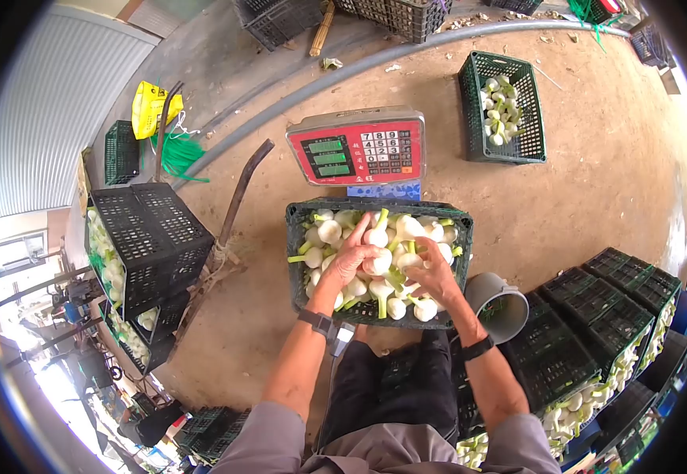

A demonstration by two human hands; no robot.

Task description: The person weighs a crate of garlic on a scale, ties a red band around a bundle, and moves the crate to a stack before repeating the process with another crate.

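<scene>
A dark green plastic crate (299,294) full of white garlic bulbs (329,231) with short green stems is in front of me. My left hand (349,262) is over the middle of the heap, its fingers and thumb closed around a garlic bulb (377,263). On the right side of the heap, my right hand (435,275) curls its fingers and thumb about another bulb (409,261). Some of its fingertips are hidden among the bulbs. Just beyond the crate stands a scale display (357,150) with a red face and a keypad.
A grey bucket (509,314) stands right of the crate. Stacked crates (588,316) of bulbs line the right, and more crates (150,245) stand at the left by a bent metal handle (242,193). Another partly filled crate (532,118) sits farther off, beyond the scale.
</scene>
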